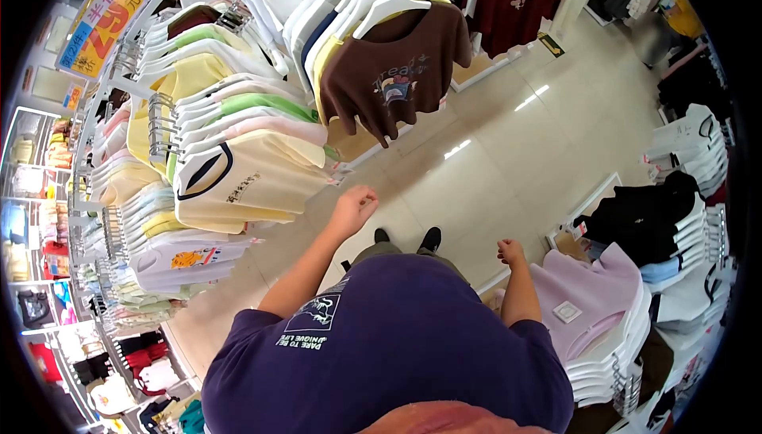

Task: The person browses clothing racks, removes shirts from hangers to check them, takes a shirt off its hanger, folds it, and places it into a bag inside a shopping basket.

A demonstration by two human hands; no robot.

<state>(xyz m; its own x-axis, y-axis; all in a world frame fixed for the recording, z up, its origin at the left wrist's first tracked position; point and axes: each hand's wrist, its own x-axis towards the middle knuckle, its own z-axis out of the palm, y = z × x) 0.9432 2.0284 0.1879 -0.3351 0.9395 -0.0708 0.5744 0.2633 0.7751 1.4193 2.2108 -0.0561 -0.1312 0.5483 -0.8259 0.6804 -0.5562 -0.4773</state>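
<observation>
My left hand (355, 209) is in front of my body with its fingers loosely curled, and nothing shows in it. Just beyond it hangs a cream T-shirt (254, 180) with a dark neckline, which the hand does not touch. My right hand (509, 251) hangs at my other side in a loose fist, also with nothing visible in it. Closest to that hand is a lilac top (587, 291) with a square white patch, on a hanger, apart from the fingers. A brown T-shirt (393, 73) with a printed picture hangs ahead on a white hanger.
Clothes racks line both sides of a tiled aisle (484, 148). A black garment (647, 216) hangs on the right, and a dark red T-shirt (516, 5) hangs farther ahead. A price sign (99, 25) stands over the left rack. My shoes (429, 238) are on the floor.
</observation>
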